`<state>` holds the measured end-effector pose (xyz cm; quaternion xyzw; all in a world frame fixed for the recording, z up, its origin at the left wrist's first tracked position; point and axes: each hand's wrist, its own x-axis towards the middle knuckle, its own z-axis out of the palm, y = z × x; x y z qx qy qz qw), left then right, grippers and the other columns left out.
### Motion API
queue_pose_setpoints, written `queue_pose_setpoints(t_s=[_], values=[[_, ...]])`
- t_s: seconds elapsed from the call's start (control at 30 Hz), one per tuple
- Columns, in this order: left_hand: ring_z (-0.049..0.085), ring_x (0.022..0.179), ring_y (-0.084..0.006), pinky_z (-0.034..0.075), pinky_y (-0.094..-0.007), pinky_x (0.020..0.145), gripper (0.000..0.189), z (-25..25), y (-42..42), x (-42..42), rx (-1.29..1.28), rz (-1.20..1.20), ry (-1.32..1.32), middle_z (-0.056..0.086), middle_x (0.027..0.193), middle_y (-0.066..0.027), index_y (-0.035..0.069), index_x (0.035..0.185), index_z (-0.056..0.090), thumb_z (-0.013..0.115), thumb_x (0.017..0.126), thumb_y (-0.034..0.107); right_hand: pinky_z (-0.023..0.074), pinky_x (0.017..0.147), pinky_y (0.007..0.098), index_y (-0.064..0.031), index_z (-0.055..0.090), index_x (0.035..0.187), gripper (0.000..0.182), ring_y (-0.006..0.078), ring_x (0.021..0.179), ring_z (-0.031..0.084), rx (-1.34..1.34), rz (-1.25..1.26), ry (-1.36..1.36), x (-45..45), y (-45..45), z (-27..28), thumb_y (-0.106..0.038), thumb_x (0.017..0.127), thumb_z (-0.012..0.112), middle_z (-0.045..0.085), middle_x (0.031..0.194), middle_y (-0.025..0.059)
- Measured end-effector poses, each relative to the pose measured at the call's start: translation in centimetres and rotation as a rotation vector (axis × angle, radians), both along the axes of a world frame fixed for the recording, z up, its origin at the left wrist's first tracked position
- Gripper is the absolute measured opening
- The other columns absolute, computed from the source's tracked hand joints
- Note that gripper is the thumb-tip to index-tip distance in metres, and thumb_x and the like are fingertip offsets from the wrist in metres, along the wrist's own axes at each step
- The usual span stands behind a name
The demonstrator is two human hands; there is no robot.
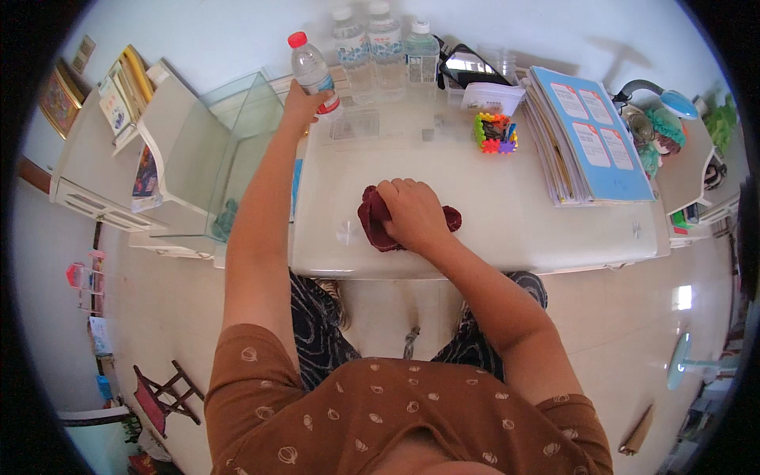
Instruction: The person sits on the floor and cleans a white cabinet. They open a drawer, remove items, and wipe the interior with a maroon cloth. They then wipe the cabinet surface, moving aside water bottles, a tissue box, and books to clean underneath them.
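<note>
My left hand (304,104) is wrapped around the lower part of a clear plastic bottle (311,70) with a red cap, at the back left of the white desk (332,178). Nearer the desk's front, my right hand (414,211) grips a dark red cloth (374,221), which lies bunched on the desktop under the fingers. Part of the cloth sticks out to the right of the hand. Beside the red-capped bottle stand several clear bottles with white caps (386,50), against the wall.
A colourful interlocking-block holder (496,135) stands before a container with a phone (472,65). Stacked folders with a blue cover (594,136) fill the right side, near a desk lamp (678,104). A glass tank (243,130) adjoins the desk at left.
</note>
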<state>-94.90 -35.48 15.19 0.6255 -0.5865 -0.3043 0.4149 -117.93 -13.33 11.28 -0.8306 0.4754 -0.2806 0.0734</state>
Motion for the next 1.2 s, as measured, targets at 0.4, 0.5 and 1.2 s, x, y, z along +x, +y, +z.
queue_pose_setpoints(t_s=[0.4, 0.5, 1.2], values=[[0.062, 0.093, -0.0251, 0.054, -0.0369, 0.059, 0.072, -1.1, -5.2, -0.6, -0.039, -0.007, -0.042, 0.060, 0.117, -0.0178, 0.000, 0.127, 0.041, 0.081, 0.075, 0.030, 0.0478, 0.071, 0.0433, -0.0068, 0.054, 0.090, 0.029, 0.0314, 0.081, 0.061, -0.025, 0.029, 0.000, -0.1, -0.1, 0.3, -0.007, 0.066, 0.070, 0.061, 0.082, 0.0111], [0.061, 0.102, -0.0252, 0.055, -0.0353, 0.073, 0.070, -1.2, -4.8, -0.4, -0.002, -0.072, -0.023, 0.058, 0.121, -0.0177, -0.001, 0.129, 0.040, 0.079, 0.078, 0.027, 0.0478, 0.070, 0.0432, -0.0073, 0.054, 0.090, 0.030, 0.0311, 0.080, 0.061, -0.047, 0.013, -0.011, 0.1, -0.4, -0.3, -0.008, 0.065, 0.071, 0.061, 0.081, 0.0110], [0.050, 0.121, -0.0467, 0.043, -0.0487, 0.100, 0.081, -6.3, 22.5, 2.6, 0.050, -0.070, -0.602, 0.045, 0.135, -0.0341, -0.010, 0.144, 0.026, 0.057, 0.093, 0.044, 0.0483, 0.090, 0.0440, -0.0076, 0.056, 0.123, 0.050, 0.0357, 0.105, 0.058, -0.156, -0.372, 0.029, -5.5, -2.0, -1.1, -0.005, 0.074, 0.065, 0.062, 0.110, 0.0154]])
